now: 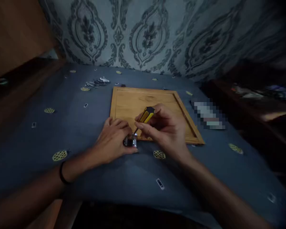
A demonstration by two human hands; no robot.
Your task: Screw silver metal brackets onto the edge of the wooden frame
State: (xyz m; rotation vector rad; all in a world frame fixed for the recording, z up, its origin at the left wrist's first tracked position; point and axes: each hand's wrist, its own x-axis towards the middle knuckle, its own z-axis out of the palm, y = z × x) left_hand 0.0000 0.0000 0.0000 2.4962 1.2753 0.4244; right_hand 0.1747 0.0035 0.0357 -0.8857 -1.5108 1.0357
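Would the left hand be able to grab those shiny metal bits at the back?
Probably, if it lets go of the metal fitting: nothing seems to stand between the left hand and the metal bits.

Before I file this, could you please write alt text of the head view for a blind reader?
A right hand, its grip around a yellow-black screwdriver, points the shaft toward a metal fitting that the left hand holds at the edge of a wooden panel. Small metal pieces lie farther back on blue patterned cloth.
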